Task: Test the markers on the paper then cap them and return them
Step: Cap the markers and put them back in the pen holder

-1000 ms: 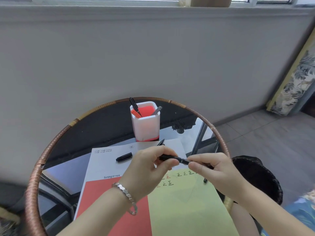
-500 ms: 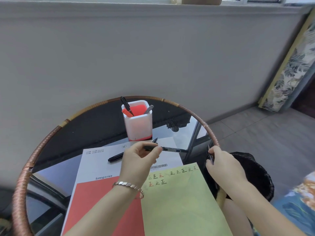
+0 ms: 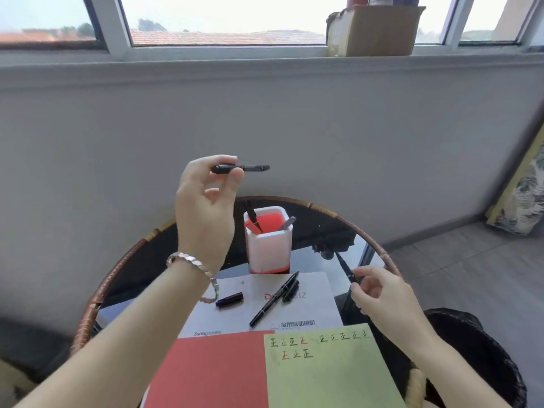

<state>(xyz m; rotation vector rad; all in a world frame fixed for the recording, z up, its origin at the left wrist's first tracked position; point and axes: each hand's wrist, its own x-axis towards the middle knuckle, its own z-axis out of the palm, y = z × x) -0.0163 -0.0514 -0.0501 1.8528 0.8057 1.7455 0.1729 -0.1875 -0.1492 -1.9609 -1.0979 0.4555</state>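
Note:
My left hand is raised above the round table and pinches a black marker, held level with its tip end pointing right. Lower right, my right hand grips a slim black pen piece that pokes up from the fingers. On the white sheet lie another black marker and two loose black caps. Behind it stands a white pen holder with a red inside, holding two pens. The green paper carries rows of test marks.
A red sheet lies left of the green paper. The table's woven rim curves around a dark glass top. A grey wall rises close behind, with a cardboard box on the window sill. A black bin sits at lower right.
My hands pulled the marker apart. The left hand then rose high with the marker body; the right hand moved right and down with the slim piece. The camera tilted upward.

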